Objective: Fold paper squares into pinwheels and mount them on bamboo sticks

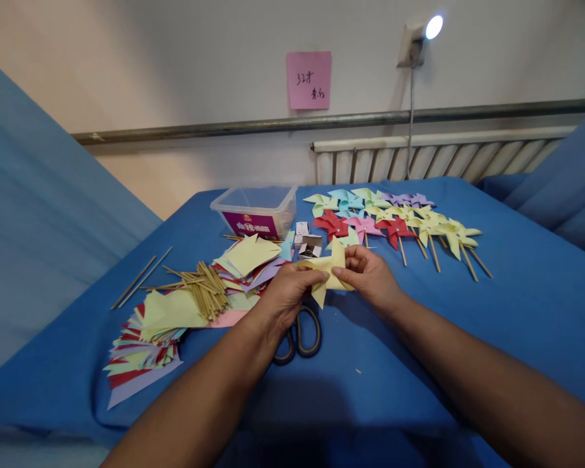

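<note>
Between both hands, above the table, is a yellow paper pinwheel [323, 263] with its points folded toward the middle. My left hand [292, 286] pinches its left side, thumb pressed near the centre. On the other side my right hand [368, 270] grips it with thumb and curled fingers. No stick shows on this pinwheel. Black-handled scissors [309, 333] lie just below my left hand, their blades hidden. Behind the hands stands a small open box [311, 246] with dark small pieces inside.
Finished pinwheels on sticks [394, 227] lie in rows at the back right. At left are coloured paper sheets [146, 344], a bundle of wooden sticks [205, 289] and more paper [251, 257]. A clear plastic tub [258, 211] stands behind. Blue cloth [517, 312] covers the table.
</note>
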A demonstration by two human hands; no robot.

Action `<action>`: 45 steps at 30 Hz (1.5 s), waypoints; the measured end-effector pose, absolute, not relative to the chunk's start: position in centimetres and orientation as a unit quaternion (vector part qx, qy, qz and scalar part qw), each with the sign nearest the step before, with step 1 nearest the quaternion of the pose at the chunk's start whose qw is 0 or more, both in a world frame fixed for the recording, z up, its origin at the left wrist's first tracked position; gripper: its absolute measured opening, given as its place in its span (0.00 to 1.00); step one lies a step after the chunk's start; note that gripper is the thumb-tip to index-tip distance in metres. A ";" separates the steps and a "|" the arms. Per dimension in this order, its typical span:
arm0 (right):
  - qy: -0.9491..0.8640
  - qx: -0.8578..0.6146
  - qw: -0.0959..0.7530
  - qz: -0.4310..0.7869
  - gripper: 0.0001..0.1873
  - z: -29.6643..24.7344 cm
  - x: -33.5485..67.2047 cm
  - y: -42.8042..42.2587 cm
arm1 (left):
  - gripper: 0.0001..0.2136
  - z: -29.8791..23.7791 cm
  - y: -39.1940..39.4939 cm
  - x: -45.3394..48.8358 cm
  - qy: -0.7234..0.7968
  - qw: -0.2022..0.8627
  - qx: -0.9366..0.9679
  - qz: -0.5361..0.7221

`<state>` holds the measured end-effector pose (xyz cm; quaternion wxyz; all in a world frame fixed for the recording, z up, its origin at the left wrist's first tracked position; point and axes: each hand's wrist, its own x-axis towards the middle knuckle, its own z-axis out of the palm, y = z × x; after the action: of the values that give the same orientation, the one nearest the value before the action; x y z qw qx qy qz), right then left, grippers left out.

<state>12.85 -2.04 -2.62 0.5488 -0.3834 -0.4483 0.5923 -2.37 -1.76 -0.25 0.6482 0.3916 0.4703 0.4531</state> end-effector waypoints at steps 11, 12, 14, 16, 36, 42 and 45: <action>-0.405 -0.388 0.575 0.596 0.20 -3.1 12.6 -1.8 | 0.08 -0.9 -1.5 -2.2 0.459 0.670 0.389 0.434; -0.397 -0.389 0.582 0.595 0.21 -3.1 12.5 -1.8 | 0.09 -0.9 -1.5 -2.1 0.456 0.672 0.383 0.440; -0.382 -0.389 0.592 0.594 0.21 -3.2 12.3 -1.8 | 0.09 -0.8 -1.6 -2.0 0.449 0.676 0.375 0.447; -0.378 -0.388 0.598 0.590 0.21 -3.3 12.1 -1.8 | 0.09 -0.8 -1.6 -1.9 0.455 0.669 0.378 0.450; -0.758 -0.569 0.291 0.127 0.11 -4.2 13.1 -0.6 | 0.11 0.0 0.0 -3.5 0.490 0.585 0.343 0.548; -0.784 -0.591 0.161 0.101 0.13 -4.2 11.9 -0.5 | 0.11 -0.5 -0.1 -3.2 0.499 0.590 0.348 0.530; -0.783 -0.592 0.163 0.101 0.12 -4.0 11.9 -0.7 | 0.11 -0.6 -0.1 -3.3 0.500 0.591 0.354 0.525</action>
<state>11.94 -0.67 -4.05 0.1631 -0.5920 -0.7828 0.1009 -3.27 -0.09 -0.61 0.5908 0.3540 0.4997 0.5254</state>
